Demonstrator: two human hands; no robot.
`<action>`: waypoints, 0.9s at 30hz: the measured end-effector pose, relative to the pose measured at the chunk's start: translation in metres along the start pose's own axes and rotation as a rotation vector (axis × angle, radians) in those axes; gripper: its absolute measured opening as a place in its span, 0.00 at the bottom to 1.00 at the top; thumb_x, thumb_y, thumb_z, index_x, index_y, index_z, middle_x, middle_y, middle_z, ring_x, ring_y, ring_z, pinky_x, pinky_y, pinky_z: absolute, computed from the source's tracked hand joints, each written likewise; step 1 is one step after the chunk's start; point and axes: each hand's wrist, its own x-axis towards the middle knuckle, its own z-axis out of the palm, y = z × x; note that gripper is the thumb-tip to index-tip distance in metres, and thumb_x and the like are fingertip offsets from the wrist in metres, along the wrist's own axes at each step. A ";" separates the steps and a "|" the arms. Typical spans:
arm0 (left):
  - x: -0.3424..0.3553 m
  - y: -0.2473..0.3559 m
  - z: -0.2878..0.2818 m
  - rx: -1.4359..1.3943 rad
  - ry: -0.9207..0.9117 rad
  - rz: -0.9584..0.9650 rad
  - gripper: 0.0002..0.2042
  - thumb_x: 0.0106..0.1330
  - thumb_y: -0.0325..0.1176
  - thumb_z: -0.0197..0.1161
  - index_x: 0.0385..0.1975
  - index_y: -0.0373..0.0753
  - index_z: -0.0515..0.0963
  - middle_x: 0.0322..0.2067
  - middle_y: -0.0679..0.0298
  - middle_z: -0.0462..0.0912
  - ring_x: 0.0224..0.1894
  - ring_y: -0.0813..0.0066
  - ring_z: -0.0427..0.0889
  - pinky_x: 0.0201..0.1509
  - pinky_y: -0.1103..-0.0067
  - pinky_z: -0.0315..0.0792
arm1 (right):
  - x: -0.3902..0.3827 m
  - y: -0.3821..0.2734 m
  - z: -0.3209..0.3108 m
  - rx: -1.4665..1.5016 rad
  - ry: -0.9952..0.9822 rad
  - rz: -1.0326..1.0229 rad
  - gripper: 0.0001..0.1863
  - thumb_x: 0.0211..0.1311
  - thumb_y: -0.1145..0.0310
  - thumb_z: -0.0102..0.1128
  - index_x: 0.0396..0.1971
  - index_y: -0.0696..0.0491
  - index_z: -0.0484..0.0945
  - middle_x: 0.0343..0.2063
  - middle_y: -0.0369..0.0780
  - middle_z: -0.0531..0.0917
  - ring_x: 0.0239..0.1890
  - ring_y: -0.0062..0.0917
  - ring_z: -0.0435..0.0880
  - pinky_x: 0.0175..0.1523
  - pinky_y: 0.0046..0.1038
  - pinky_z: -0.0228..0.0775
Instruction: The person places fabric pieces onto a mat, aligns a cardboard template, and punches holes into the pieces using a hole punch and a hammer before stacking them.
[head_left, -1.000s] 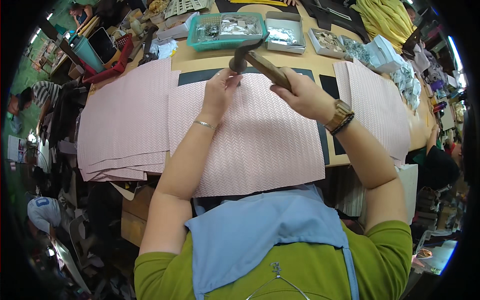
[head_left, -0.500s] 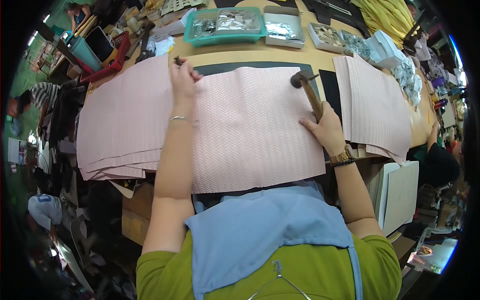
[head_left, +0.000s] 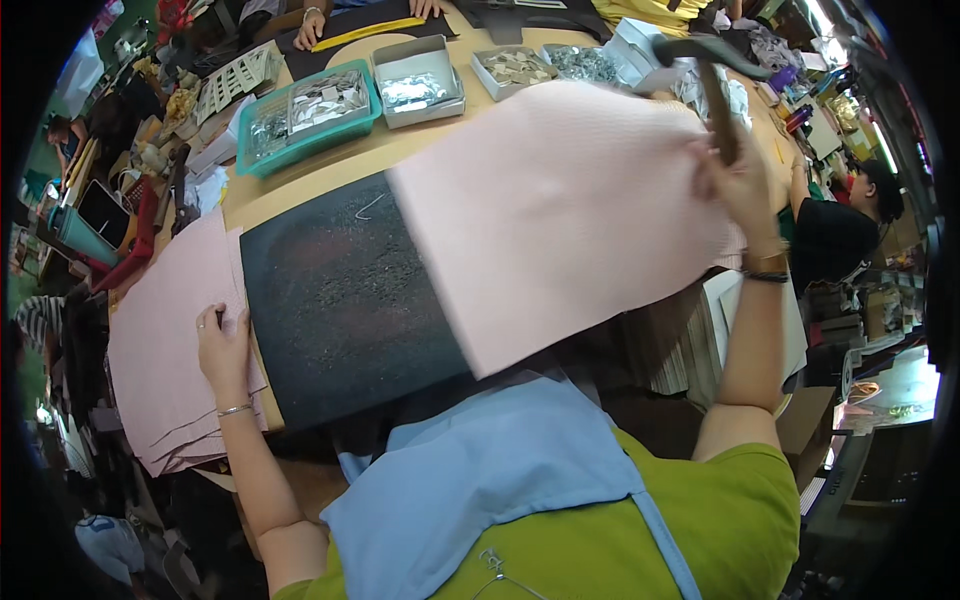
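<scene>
My right hand (head_left: 735, 185) grips a wooden-handled hammer (head_left: 722, 110) and also holds the right edge of a pink textured sheet (head_left: 570, 210). That sheet is lifted and blurred, slanting over the right part of a dark work mat (head_left: 340, 290). Dark crumbs and a bent wire-like piece lie on the mat's bare part. At the left, a stack of similar pink sheets (head_left: 170, 340) carries my left hand (head_left: 222, 350), closed on a small dark tool that mostly hides in the fingers.
Beyond the mat stand a teal tray (head_left: 255, 165) of small parts, a white box (head_left: 455, 108) of shiny pieces and further boxes of parts. Across the table, another person's hands (head_left: 312, 28) rest near a yellow strip (head_left: 370, 33). A person in black (head_left: 840, 225) is at right.
The pink sheet has been lifted off the mat and swung right by my right hand, hammer still held. My left hand has moved down and left onto the stack. The view has turned.
</scene>
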 end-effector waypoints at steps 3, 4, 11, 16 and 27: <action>0.006 -0.006 -0.005 -0.030 -0.017 -0.002 0.20 0.64 0.43 0.69 0.48 0.35 0.79 0.51 0.56 0.80 0.54 0.57 0.81 0.57 0.68 0.75 | 0.023 0.028 -0.083 -0.185 0.168 -0.008 0.20 0.65 0.62 0.71 0.49 0.57 0.76 0.25 0.32 0.79 0.24 0.14 0.76 0.29 0.22 0.68; 0.011 -0.004 -0.008 -0.037 -0.036 -0.027 0.19 0.64 0.42 0.69 0.48 0.35 0.79 0.50 0.55 0.80 0.53 0.57 0.81 0.57 0.68 0.75 | 0.030 0.047 -0.109 -0.310 0.228 -0.025 0.19 0.64 0.63 0.71 0.48 0.57 0.77 0.26 0.33 0.80 0.28 0.16 0.79 0.33 0.23 0.71; 0.025 -0.015 0.009 -0.089 -0.062 0.003 0.16 0.66 0.38 0.67 0.42 0.30 0.80 0.43 0.50 0.81 0.49 0.52 0.81 0.55 0.66 0.74 | 0.050 0.192 -0.159 -0.697 0.315 0.260 0.22 0.64 0.53 0.67 0.45 0.56 0.79 0.23 0.38 0.79 0.26 0.24 0.81 0.33 0.30 0.73; 0.030 -0.046 0.006 -0.093 -0.023 -0.102 0.14 0.70 0.38 0.63 0.39 0.29 0.80 0.37 0.51 0.83 0.42 0.57 0.82 0.50 0.69 0.74 | -0.002 0.123 -0.011 -0.130 0.122 0.372 0.23 0.67 0.54 0.65 0.52 0.56 0.78 0.20 0.33 0.77 0.13 0.13 0.67 0.17 0.21 0.56; -0.040 0.191 -0.018 -1.264 -0.587 -0.190 0.11 0.75 0.31 0.56 0.52 0.35 0.73 0.46 0.66 0.76 0.48 0.81 0.75 0.54 0.82 0.71 | -0.100 0.019 0.169 0.549 -0.464 0.411 0.18 0.70 0.63 0.66 0.50 0.58 0.75 0.35 0.38 0.86 0.19 0.10 0.72 0.23 0.15 0.66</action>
